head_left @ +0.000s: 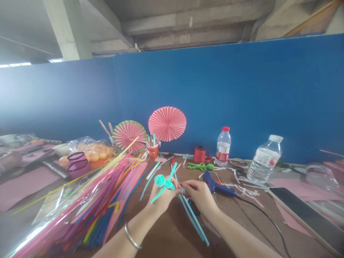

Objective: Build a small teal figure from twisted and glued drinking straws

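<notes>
Shows, by all appearances, fine fingertip shaping or joining of fuzzy craft stems, judging from the close meeting of both hands. Holds the coiled turquoise piece (162,182) in the left hand (162,199), at lower centre of the frame, raised above the brown tabletop (172,238), with straight ends poking out to upper right and lower left. Pinches a small bluish piece (184,190) between thumb and forefinger of the right hand (201,197), seemingly; too blurred at the contact to tell any join. Calls for a firm left hold and small, careful pressure or turning on the right, without crushing the coil.

Reaches in from lower left with the left forearm, silver bangle (130,237) near the wrist, fingers curled around the piece and tips angled inward. Comes in from lower right with the right forearm, back of the hand upward, fingers bent towards the left fingertips. Passes light-blue stems (194,223) below and between the hands, just left of the blue glue gun (218,187).
</notes>
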`<state>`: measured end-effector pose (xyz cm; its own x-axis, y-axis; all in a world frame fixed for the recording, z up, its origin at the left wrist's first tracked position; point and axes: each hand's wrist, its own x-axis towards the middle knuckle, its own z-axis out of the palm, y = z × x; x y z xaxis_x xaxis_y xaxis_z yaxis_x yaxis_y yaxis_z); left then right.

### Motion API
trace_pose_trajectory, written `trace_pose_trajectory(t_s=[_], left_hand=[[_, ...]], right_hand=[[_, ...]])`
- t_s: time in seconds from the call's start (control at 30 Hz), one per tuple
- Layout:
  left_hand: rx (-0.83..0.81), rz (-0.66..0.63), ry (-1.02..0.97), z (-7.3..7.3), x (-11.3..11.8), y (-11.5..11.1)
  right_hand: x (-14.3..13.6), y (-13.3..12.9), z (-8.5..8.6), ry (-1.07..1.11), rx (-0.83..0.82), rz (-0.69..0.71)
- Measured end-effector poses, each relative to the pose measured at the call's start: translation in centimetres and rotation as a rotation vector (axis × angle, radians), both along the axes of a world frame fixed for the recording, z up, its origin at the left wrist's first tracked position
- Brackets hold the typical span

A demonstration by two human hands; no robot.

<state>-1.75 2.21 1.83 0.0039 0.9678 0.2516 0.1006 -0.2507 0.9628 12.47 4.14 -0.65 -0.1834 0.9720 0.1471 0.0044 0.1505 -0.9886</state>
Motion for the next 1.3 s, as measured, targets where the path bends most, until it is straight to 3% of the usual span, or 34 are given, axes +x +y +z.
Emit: trace_pose_trajectory(t_s=[0.17, 0.47, 0.97, 1.3], left_hand=[[0.023, 0.024, -0.007, 0.0, -0.2, 0.2], [0.001, 0.046, 0.024, -0.2, -0.2, 0.5], [0.036, -0.17, 0.233, -0.1, -1.4, 0.4], [0.021, -0.21, 0.268, -0.7, -1.8, 1.0]], right_hand=[[0.0, -0.5, 0.7, -0.029, 0.079, 0.056], [-0.2, -0.8, 0.4, 0.107, -0.083, 0.196], [0.1, 0.1, -1.1, 0.202, -0.205, 0.165], [0.0, -0.3, -1.0, 0.388, -0.437, 0.216]])
